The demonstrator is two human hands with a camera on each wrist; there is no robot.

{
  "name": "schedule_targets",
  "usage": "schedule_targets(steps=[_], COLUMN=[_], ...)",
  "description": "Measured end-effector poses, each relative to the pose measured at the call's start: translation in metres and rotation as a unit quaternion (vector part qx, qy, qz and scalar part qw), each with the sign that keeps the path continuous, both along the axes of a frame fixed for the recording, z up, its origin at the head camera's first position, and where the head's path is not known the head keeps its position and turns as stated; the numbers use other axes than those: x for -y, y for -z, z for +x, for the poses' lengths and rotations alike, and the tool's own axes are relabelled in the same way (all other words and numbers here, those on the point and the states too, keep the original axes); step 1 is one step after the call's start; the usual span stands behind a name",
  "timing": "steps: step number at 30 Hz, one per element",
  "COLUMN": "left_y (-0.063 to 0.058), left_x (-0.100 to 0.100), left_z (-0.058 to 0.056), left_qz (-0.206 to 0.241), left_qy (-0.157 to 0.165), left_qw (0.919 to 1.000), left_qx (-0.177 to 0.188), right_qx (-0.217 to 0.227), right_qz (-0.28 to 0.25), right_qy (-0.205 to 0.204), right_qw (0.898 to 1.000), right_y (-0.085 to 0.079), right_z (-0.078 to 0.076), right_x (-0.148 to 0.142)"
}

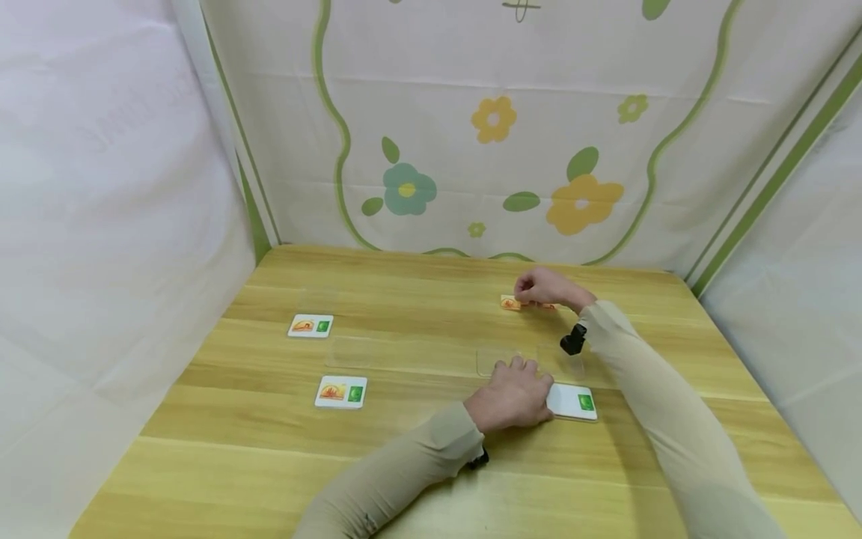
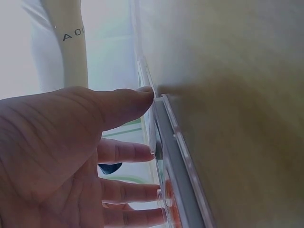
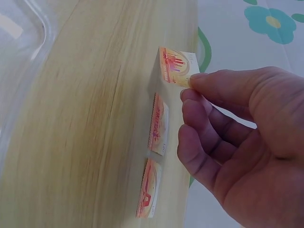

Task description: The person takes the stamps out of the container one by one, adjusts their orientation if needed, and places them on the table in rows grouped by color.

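Observation:
In the head view, my left hand [image 1: 512, 393] lies over the left part of a white card [image 1: 572, 402] with a green stamp on it. The left wrist view shows the thumb at the edge of this card [image 2: 178, 161] in clear plastic, and the extended fingers touching its face. Orange print shows beneath the fingertips. Farther back, my right hand [image 1: 548, 288] pinches a corner of an orange perforated stamp [image 3: 176, 66] between thumb and index finger, tilted up off the table. Two similar stamps, a middle one [image 3: 158, 124] and a lower one [image 3: 149, 188], lie in line with it.
On the left of the wooden table [image 1: 236, 419] lie two white cards, a rear one [image 1: 310, 326] and a front one [image 1: 340, 392], each with orange and green stamps. Clear plastic pieces [image 1: 350, 352] lie mid-table. A flower-patterned cloth [image 1: 444, 135] hangs behind.

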State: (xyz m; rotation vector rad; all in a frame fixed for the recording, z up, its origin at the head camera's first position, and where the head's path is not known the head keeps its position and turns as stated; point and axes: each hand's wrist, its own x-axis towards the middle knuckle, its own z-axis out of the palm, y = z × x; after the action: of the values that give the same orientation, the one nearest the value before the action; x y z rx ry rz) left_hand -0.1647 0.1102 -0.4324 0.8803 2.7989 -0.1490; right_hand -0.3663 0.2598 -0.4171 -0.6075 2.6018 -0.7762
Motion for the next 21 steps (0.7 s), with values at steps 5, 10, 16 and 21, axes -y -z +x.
schedule_targets(steps=[5,10,16,21], left_y=[0.001,0.001,-0.001,0.000], left_x=[0.000,0.001,0.001,0.001], left_z=[0.000,0.000,0.000,-0.001], left_qz=[-0.001,0.000,0.004,0.003], left_qy=[0.001,0.001,0.003,0.003], left_qw=[1.0000,1.0000,1.0000,1.0000], left_qx=[-0.002,-0.003,0.000,-0.002], right_qx=[-0.006,-0.011,-0.008,-0.009], right_qz=[0.001,-0.003,-0.005,-0.007], right_qy=[-0.005,-0.003,0.000,0.004], right_qw=[1.000,1.000,1.000,1.000], right_y=[0.003,0.002,0.004,0.007], right_z=[-0.002,-0.002,-0.004,-0.008], right_x=[0.004,0.009,0.012,0.012])
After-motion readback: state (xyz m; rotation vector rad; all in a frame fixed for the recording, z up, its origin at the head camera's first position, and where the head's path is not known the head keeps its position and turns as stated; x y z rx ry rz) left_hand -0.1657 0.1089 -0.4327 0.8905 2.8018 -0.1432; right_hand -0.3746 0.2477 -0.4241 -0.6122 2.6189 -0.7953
